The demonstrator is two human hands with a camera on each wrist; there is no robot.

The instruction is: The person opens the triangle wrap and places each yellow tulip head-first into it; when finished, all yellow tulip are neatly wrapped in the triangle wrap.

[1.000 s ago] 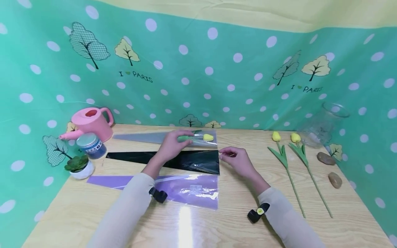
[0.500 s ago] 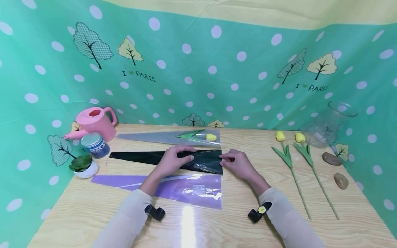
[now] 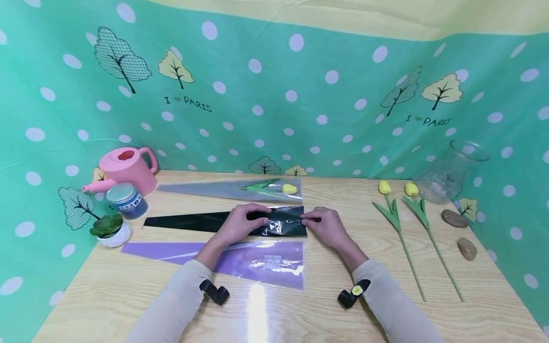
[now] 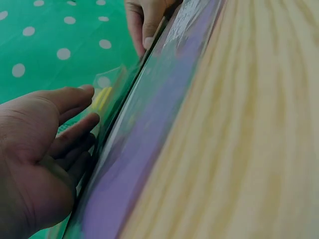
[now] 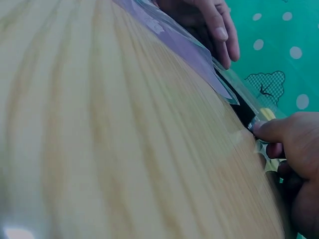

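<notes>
At mid-counter (image 3: pixel 334 305), the left hand (image 3: pixel 240 224) lies with relaxed fingers on the black sleeve (image 3: pixel 223 221), pinning it flat; the right hand (image 3: pixel 328 226) pinches its wide open end, probably to part the film. Sleeve: long tapered cone, black backing, glossy clear front, between the purple sleeve (image 3: pixel 240 257) and the clear sleeve holding a tulip (image 3: pixel 274 188).

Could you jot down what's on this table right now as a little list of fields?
Left hand: rests on the black sleeve
Right hand: pinches that sleeve's wide end
Behind it: clear sleeve with a yellow tulip inside
In front: purple sleeve
Right side: two loose tulips, glass vase, two stones
Left side: pink watering can
</notes>
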